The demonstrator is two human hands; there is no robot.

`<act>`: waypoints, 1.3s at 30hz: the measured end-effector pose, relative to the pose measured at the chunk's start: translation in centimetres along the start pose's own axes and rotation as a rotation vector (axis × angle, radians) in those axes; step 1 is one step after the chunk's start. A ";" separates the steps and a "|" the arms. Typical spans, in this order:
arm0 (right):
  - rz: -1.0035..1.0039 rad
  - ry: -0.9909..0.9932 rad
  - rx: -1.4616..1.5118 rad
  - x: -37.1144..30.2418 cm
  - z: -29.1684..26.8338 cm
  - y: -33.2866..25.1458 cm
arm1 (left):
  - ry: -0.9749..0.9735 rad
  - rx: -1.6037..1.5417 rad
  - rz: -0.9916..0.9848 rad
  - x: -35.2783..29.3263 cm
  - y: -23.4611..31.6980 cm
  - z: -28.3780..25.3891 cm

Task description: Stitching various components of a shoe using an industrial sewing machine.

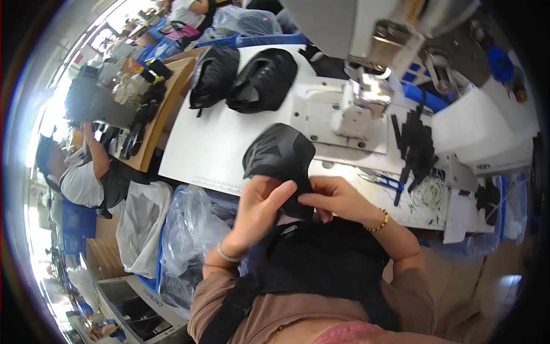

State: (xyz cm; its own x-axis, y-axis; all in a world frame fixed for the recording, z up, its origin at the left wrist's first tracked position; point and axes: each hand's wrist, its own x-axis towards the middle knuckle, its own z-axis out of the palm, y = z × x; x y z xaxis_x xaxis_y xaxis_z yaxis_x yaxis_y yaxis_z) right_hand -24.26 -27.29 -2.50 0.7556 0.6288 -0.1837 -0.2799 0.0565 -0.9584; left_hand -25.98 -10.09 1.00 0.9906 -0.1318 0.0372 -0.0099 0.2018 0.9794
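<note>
Between my hands is a black shoe upper [281,152], held at the table's front edge close to my body. My left hand [260,206] closes on its left side, thumb laid over the black material. On the other side my right hand [338,198] pinches the near end of the upper between thumb and fingers. Two more black shoe uppers, one at the left [214,74] and a wider one beside it [262,80], stand at the far side of the white table [200,155]. Just beyond the held piece is the sewing machine [361,109].
Right of the machine lie a pile of black strips [413,143], blue-handled snips [387,180] and a tangle of pale thread [429,192]. Clear plastic bags [192,229] fill a blue crate at my left. A co-worker [86,178] sits at another machine farther left.
</note>
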 end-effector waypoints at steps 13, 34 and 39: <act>-0.522 0.722 -0.043 -1.2 -4.0 -4.7 | -0.183 0.175 0.081 15.4 1.7 6.0; -0.293 1.229 -1.029 -5.0 -16.0 1.3 | -0.223 0.464 0.796 14.8 -3.2 2.7; -0.134 1.223 -1.458 -3.9 -16.6 3.6 | 0.051 0.916 1.379 13.6 -5.0 2.5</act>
State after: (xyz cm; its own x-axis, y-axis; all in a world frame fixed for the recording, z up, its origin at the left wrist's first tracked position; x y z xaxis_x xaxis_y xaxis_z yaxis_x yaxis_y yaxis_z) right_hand -18.34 -42.43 -8.89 0.8546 -0.1737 0.4894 -0.0405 -0.9618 -0.2706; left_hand -12.75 -15.31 -2.92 0.1722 -0.3170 0.9327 -0.8816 -0.4721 0.0023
